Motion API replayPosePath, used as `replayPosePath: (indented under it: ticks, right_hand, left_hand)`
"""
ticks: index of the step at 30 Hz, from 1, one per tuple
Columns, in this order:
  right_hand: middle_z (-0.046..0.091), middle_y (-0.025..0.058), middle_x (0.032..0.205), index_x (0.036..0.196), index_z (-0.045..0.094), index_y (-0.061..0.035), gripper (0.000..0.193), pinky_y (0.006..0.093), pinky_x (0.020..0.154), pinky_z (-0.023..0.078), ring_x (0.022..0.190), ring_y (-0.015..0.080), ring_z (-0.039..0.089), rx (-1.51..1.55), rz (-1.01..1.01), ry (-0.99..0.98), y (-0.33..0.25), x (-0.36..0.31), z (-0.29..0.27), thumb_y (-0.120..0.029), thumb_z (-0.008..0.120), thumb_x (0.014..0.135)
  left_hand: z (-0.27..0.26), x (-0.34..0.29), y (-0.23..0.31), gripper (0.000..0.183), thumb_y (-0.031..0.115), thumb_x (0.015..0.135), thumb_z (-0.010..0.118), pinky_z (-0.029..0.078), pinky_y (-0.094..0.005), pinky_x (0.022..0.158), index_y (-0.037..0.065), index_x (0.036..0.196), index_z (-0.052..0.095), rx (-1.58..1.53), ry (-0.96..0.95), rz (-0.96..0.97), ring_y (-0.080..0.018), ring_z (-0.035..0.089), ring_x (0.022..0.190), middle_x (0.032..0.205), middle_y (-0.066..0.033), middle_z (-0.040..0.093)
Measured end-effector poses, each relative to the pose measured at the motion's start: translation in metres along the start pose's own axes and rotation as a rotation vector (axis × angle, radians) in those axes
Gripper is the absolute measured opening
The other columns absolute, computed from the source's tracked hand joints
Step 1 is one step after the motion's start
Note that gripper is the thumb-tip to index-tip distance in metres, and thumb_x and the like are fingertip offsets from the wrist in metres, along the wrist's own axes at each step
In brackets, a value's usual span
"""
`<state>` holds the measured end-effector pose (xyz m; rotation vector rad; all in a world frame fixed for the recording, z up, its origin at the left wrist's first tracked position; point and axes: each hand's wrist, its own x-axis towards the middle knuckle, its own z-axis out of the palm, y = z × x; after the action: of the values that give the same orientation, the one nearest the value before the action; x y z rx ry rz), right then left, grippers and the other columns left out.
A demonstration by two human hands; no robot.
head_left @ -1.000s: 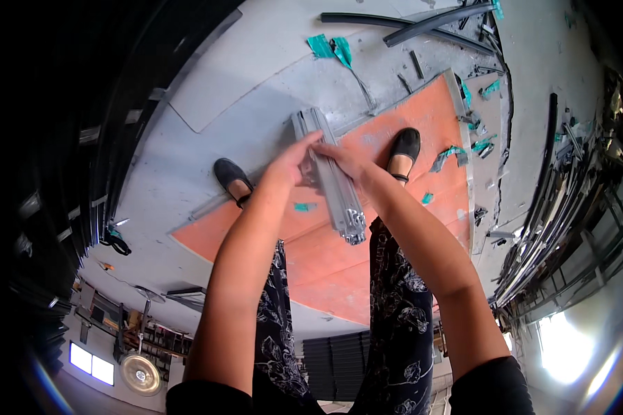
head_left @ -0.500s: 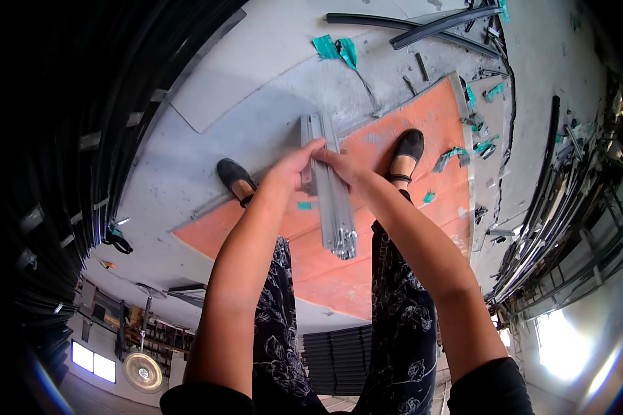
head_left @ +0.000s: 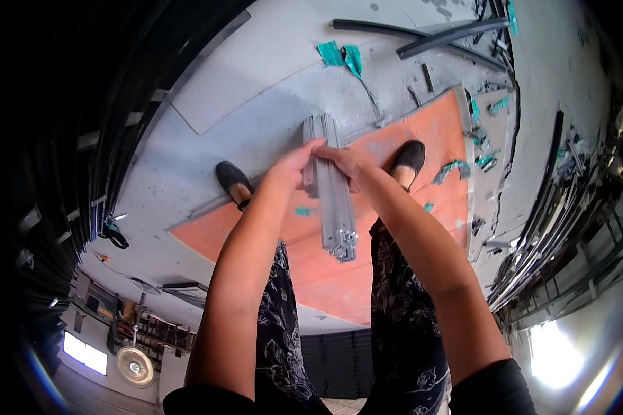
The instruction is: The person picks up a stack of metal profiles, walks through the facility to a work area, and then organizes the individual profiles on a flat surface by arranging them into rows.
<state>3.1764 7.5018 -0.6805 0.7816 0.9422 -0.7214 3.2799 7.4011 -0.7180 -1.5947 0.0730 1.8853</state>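
A bundle of silver aluminium profiles [head_left: 336, 207] is held between my two hands, pointing away from me above an orange sheet [head_left: 304, 270]. Its near end shows the hollow cut faces of several bars. My left hand [head_left: 298, 164] wraps the bundle from the left side, fingers partly hidden beneath. From the right, my right hand [head_left: 345, 162] grips across the top, and the two thumbs nearly meet at the middle. My black shoes stand on either side of the bundle, the right one [head_left: 410, 156] on the sheet, the left one [head_left: 230, 174] beyond its edge.
Dark strips [head_left: 457, 36] lie crossed on the grey floor at the far right. Green tape scraps [head_left: 340, 57] are scattered ahead and to the right. Long bars and offcuts [head_left: 550, 235] pile along the right. Stacked dark profiles [head_left: 83, 166] line the left side.
Both hands keep hold of the profile bundle, which has barely moved. The surrounding floor and scraps have shifted slightly down in the view.
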Motion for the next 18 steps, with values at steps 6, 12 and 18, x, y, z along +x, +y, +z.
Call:
replayPosePath:
  ticks: [6, 12, 18]
  right_hand:
    - [0.067, 0.0122, 0.089, 0.109, 0.055, -0.0012, 0.039, 0.0433, 0.07, 0.058, 0.074, 0.0254, 0.067, -0.016, -0.004, -0.034, 0.001, 0.009, 0.008, -0.034, 0.061, 0.089]
    - [0.067, 0.0102, 0.086, 0.101, 0.059, -0.0047, 0.036, 0.0389, 0.07, 0.057, 0.072, 0.0232, 0.067, -0.106, -0.024, -0.012, 0.007, 0.013, -0.015, -0.04, 0.055, 0.092]
    - [0.067, 0.0084, 0.085, 0.097, 0.06, -0.008, 0.034, 0.0392, 0.068, 0.057, 0.07, 0.022, 0.067, -0.132, 0.117, -0.134, -0.013, 0.009, -0.003, -0.041, 0.051, 0.094]
  left_hand:
    - [-0.018, 0.007, -0.001, 0.051, 0.046, 0.083, 0.063, 0.056, -0.0449, 0.075, 0.002, 0.109, 0.06, -0.034, 0.04, 0.017, -0.0283, 0.066, 0.079, 0.098, -0.0147, 0.067]
    - [-0.001, 0.023, -0.022, 0.047, 0.046, 0.081, 0.063, 0.058, -0.0408, 0.07, 0.003, 0.099, 0.063, -0.024, 0.026, 0.162, -0.0271, 0.066, 0.073, 0.089, -0.0143, 0.068]
    - [-0.006, 0.009, 0.0, 0.045, 0.049, 0.079, 0.064, 0.056, -0.0373, 0.063, 0.005, 0.088, 0.065, -0.001, 0.006, 0.169, -0.0224, 0.064, 0.063, 0.079, -0.0108, 0.067]
